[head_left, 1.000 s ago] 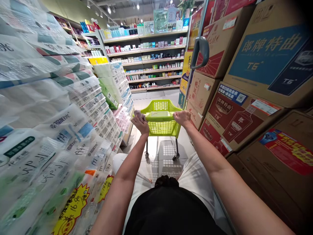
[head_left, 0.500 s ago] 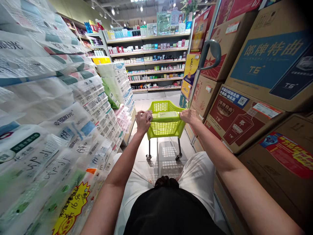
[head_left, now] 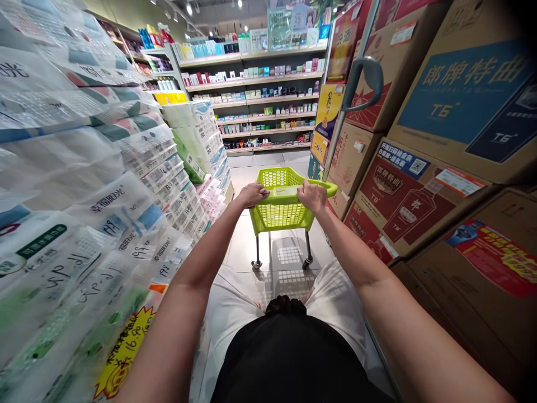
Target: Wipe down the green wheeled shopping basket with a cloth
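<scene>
A lime-green shopping cart (head_left: 280, 217) with a perforated basket stands in front of me on thin grey legs with casters. My left hand (head_left: 252, 194) lies over the left end of its handle (head_left: 285, 196), fingers curled down on it. Any cloth under that palm is hidden. My right hand (head_left: 312, 196) is closed round the handle right of its middle, and the bare right end of the bar shows beyond it.
Tall stacks of plastic-wrapped tissue packs (head_left: 96, 151) line the left side. Cardboard cartons (head_left: 419, 196) are piled on the right, beside a metal pole with a grey loop handle (head_left: 364, 84). Shelves of small boxes and bottles (head_left: 251, 95) stand ahead past the tiled floor (head_left: 285, 159).
My right hand has slid left along the handle, baring its right end. My left hand has flattened over the bar, and the crumpled pinkish cloth at its fingers no longer shows.
</scene>
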`<action>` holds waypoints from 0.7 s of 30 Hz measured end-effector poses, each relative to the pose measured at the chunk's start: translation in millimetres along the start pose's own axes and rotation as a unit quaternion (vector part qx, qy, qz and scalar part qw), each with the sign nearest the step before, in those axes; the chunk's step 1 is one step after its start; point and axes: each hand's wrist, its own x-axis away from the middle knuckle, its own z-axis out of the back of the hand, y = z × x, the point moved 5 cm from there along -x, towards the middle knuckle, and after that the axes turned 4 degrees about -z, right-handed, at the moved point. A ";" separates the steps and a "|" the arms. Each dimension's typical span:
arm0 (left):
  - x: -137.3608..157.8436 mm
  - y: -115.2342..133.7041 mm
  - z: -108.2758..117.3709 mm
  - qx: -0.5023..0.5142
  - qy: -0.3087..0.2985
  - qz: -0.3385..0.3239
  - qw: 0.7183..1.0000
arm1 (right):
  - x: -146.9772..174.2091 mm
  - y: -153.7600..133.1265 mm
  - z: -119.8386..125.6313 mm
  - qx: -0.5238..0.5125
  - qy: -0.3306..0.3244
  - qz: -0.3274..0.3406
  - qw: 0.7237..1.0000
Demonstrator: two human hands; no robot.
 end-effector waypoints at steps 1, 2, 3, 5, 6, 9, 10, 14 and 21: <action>-2.6 0.3 0.1 0.005 -0.018 -0.004 1.000 | -0.2 0.7 0.4 0.000 0.000 0.001 1.000; -4.9 -1.3 0.9 0.007 -0.040 0.000 0.999 | -0.4 1.6 0.7 0.001 0.000 0.000 1.000; -6.7 -4.1 2.1 0.007 -0.063 0.010 0.998 | -0.4 2.6 1.0 0.001 0.000 -0.001 1.000; -9.7 -10.2 4.5 0.002 -0.104 0.037 0.994 | -0.2 4.0 1.2 0.000 0.002 -0.004 1.000; -11.3 -11.6 5.3 -0.002 -0.111 0.047 0.993 | 0.0 4.2 1.1 -0.001 0.004 -0.005 1.000; -16.5 -4.6 2.6 0.004 -0.095 0.033 0.995 | 0.2 4.2 0.3 -0.006 0.009 -0.007 1.000; -17.9 -0.7 0.4 0.012 -0.083 0.020 0.996 | 0.0 4.7 0.0 -0.006 0.010 -0.008 1.000; -20.0 2.6 -6.9 0.064 -0.067 -0.007 0.996 | -1.2 9.8 -0.6 -0.009 0.010 -0.006 1.000; -26.7 -8.3 -7.5 0.072 -0.122 0.046 0.989 | -0.5 19.5 2.2 -0.012 0.012 -0.007 1.000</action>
